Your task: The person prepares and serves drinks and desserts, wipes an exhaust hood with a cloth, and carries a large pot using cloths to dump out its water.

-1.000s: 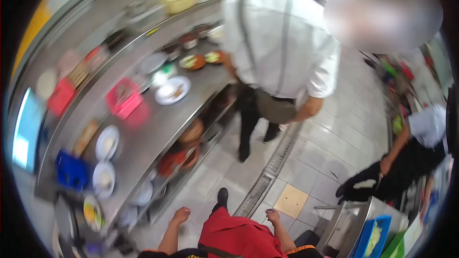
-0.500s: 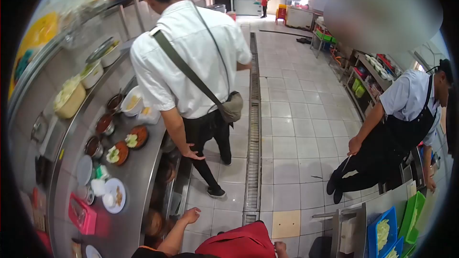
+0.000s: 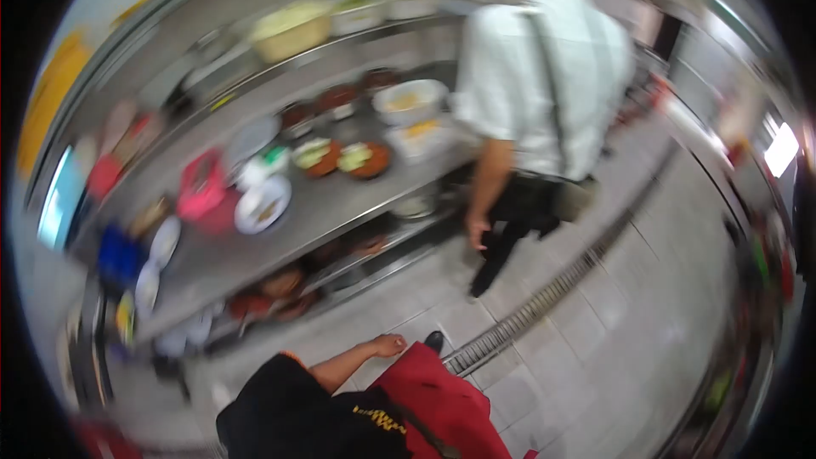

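My left hand [image 3: 389, 345] hangs in front of my body, above the tiled floor and beside my red apron [image 3: 438, 404]. Its fingers look loosely curled, and nothing shows in them. My right hand is out of view. Nearest to the left hand stands a steel counter [image 3: 336, 195], with a lower shelf holding brown clay-like bowls [image 3: 280, 289]. Two dark dishes of orange-red food topped with pale green pieces, a front one [image 3: 365, 159] and another [image 3: 316, 155], sit on the counter. A white plate [image 3: 262, 206] with a little food lies left of them. The view is motion-blurred.
A person in a white shirt [image 3: 544, 76] stands by the counter's right end. A floor drain grate [image 3: 544, 297] runs diagonally across the tiles. On the upper shelf is a cream tub [image 3: 291, 31]; a pink basket [image 3: 202, 185] stands on the counter.
My view has swung left toward the counter, so the counter and the white-shirted person appear further right. The person in the dark apron and my right hand have left the view.
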`<action>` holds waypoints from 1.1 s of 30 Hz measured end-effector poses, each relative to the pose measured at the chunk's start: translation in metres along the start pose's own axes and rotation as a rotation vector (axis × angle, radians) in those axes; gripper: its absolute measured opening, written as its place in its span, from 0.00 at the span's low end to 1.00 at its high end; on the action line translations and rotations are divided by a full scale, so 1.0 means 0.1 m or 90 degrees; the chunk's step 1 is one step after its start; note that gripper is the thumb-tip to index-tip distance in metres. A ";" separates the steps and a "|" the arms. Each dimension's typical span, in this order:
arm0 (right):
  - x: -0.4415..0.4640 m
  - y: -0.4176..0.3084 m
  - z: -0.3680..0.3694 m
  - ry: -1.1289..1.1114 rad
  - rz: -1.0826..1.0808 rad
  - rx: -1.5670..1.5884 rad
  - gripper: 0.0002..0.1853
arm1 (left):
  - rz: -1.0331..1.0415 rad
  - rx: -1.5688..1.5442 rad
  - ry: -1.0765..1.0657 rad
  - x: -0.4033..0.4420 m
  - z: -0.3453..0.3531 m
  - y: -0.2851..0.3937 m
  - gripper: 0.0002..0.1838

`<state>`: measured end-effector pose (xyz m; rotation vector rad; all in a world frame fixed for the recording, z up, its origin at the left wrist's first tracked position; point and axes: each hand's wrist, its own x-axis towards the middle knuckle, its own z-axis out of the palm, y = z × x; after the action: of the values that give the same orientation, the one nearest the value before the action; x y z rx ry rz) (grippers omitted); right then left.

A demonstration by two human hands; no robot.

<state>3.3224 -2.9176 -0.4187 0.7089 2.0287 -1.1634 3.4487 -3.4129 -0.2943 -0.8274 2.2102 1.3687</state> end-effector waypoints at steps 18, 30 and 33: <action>0.08 -2.60 3.11 -0.517 -0.338 -0.485 0.06 | -0.520 -1.011 0.940 -3.34 3.49 -0.85 0.15; -3.02 1.06 5.41 -0.717 -0.873 -1.303 0.22 | -0.457 -1.108 1.247 -6.18 3.40 -2.61 0.17; -3.73 1.54 5.70 -0.791 -0.741 -1.134 0.21 | -0.385 -1.044 1.329 -7.12 2.58 -3.27 0.18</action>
<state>3.8304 -3.3964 -0.4159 -1.7212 1.2815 0.2473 4.2039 -3.1010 -0.1818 1.6625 0.0801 -0.6949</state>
